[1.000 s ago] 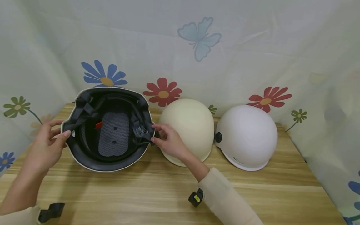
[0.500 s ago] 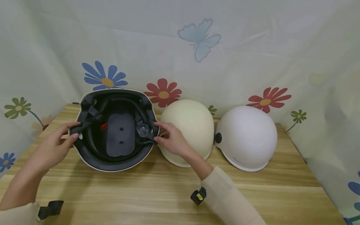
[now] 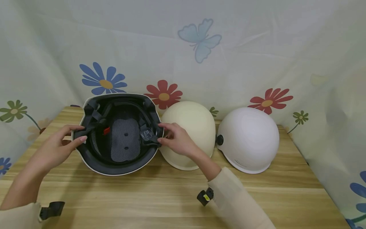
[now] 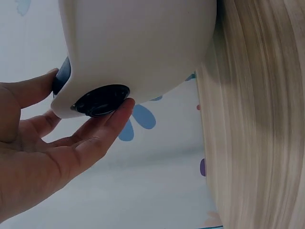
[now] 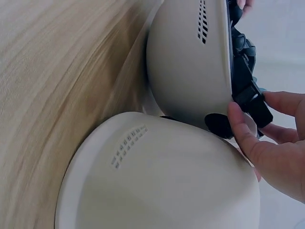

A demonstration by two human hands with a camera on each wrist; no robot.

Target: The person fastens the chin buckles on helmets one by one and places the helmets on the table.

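An upturned helmet [image 3: 125,140] at the left of the head view shows its black lining, dark straps and a small red buckle part. Its pale shell [image 4: 143,43] faces the left wrist camera, with a round black side knob [image 4: 102,99]. My left hand [image 3: 58,146] grips the left rim, thumb inside and fingers outside by the knob. With the right hand [image 3: 178,140] I pinch the opposite rim, beside a black strap [image 5: 248,90]. A cream helmet [image 3: 190,133] sits dome up just right of it, close against its shell in the right wrist view.
A white helmet [image 3: 248,140] stands dome up to the right of the cream one, a black knob on its side. All are on a wooden table [image 3: 137,203]. Behind hangs a pale curtain [image 3: 143,38] printed with flowers and a butterfly.
Both hands have shifted the upturned helmet a little to the right, closer to the cream helmet. The grip on its two sides has stayed the same, and the other helmets have not moved.
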